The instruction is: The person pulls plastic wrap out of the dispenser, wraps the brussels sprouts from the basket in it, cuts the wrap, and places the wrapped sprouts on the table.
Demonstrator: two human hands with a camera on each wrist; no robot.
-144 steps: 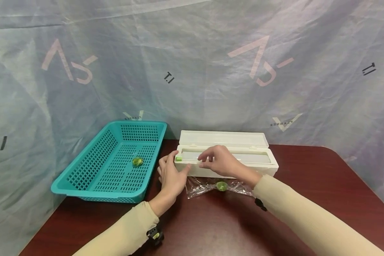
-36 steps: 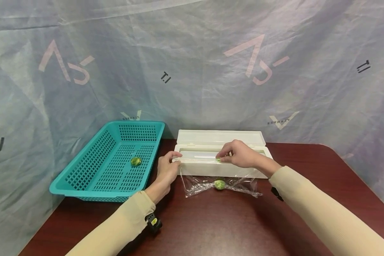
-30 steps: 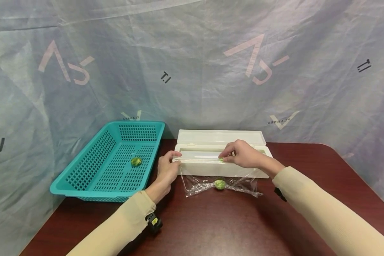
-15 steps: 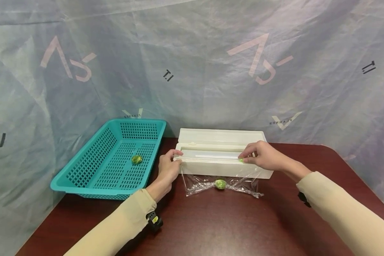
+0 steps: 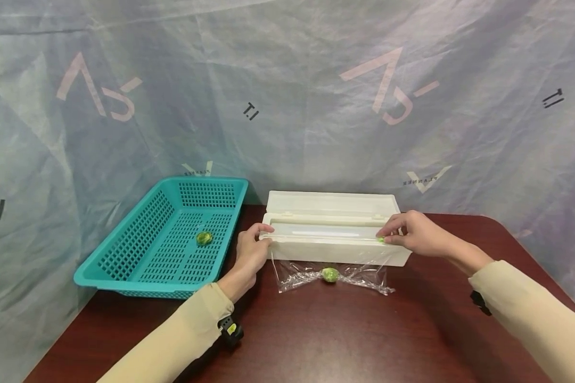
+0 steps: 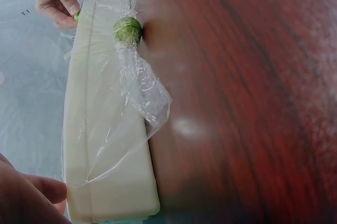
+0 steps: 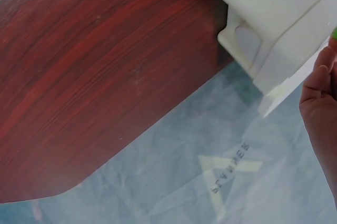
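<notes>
A white plastic-wrap dispenser lies on the table with its lid raised at the back. My left hand grips its left end, thumb in front and index finger on top. Between thumb and fingers, my right hand pinches the small green slide cutter near the right end of the front rail. Clear plastic wrap hangs over the front onto the table, bunched around a Brussels sprout. The left wrist view shows this wrapped sprout against the dispenser's front side.
To the left stands a turquoise basket with another Brussels sprout on its floor. The dark red wooden table ends at a grey printed curtain behind the dispenser.
The right hand has slid the green cutter from the left end, through the middle, to the right end of the rail. The left hand keeps its place at the left end.
</notes>
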